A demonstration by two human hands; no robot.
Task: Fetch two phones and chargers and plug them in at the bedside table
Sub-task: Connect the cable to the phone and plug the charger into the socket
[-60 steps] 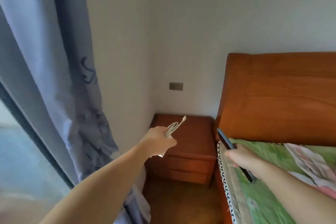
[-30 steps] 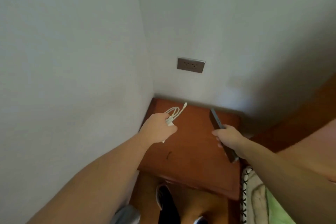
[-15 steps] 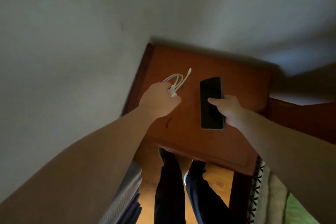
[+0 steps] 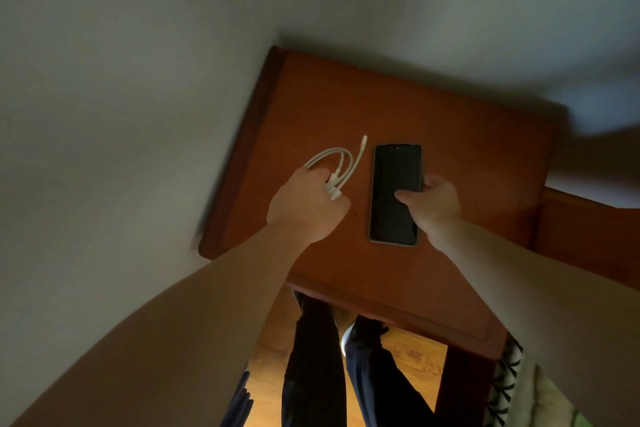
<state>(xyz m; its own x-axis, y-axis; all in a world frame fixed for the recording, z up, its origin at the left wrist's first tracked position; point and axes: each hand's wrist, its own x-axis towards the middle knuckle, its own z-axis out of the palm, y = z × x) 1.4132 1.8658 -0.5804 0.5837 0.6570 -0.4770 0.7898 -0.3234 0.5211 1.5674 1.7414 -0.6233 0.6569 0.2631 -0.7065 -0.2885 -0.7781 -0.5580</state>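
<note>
A black phone [image 4: 394, 180] lies screen up, flat over the top of the wooden bedside table [image 4: 450, 135]. My right hand [image 4: 433, 206] grips its right edge, thumb across the glass. Just left of it my left hand [image 4: 306, 206] is closed around a coiled white charger cable [image 4: 341, 163]. The cable's loops and one plug end stick out beyond my fingers, above the table top. No second phone or charger is in view, and neither is the wall socket.
The table stands in a corner, with a white wall [image 4: 121, 97] on its left and another behind it. The wooden bed frame [image 4: 588, 229] and patterned bedding [image 4: 512, 388] are on the right. My legs [image 4: 322, 374] stand on the wooden floor below.
I walked up to the bedside table and my view tilted down over it. My right hand turned the phone flat and lowered it onto the top. The left hand kept the cable.
</note>
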